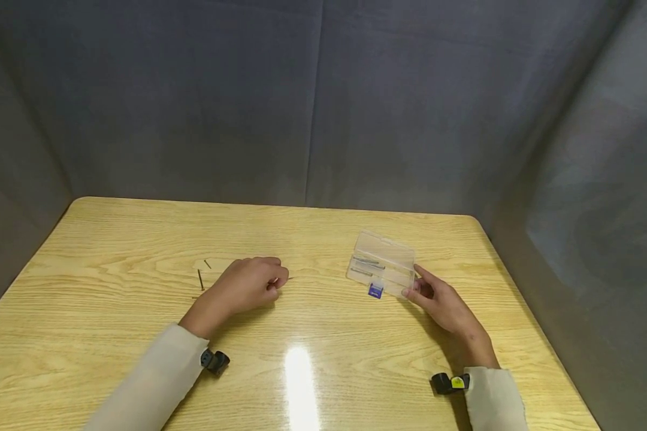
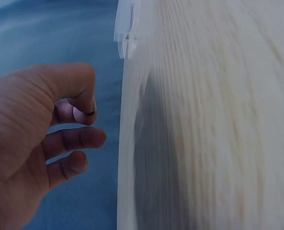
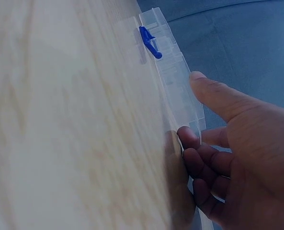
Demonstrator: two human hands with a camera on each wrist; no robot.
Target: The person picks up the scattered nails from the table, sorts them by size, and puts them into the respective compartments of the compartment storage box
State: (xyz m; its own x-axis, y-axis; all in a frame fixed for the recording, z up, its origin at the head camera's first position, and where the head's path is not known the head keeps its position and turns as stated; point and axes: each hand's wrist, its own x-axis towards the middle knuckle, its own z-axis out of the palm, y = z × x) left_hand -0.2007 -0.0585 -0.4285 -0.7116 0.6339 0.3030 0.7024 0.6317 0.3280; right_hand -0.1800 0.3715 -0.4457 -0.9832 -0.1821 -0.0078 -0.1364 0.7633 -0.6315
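Note:
My left hand hovers above the middle of the table, thumb and index finger pinching a thin nail-like piece. Only a bit of it shows; in the left wrist view just a dark tip appears at the fingertips. With thumb and fingers, my right hand grips the right end of a clear plastic box. The box's lid stands open, away from me, and a blue latch hangs at its front. Several long silver nails or screws lie in its left part.
Left of my left hand, a dark nail or screw and a shorter one lie on the wooden table. Another is partly hidden by the wrist. Grey curtains hang around the back and sides.

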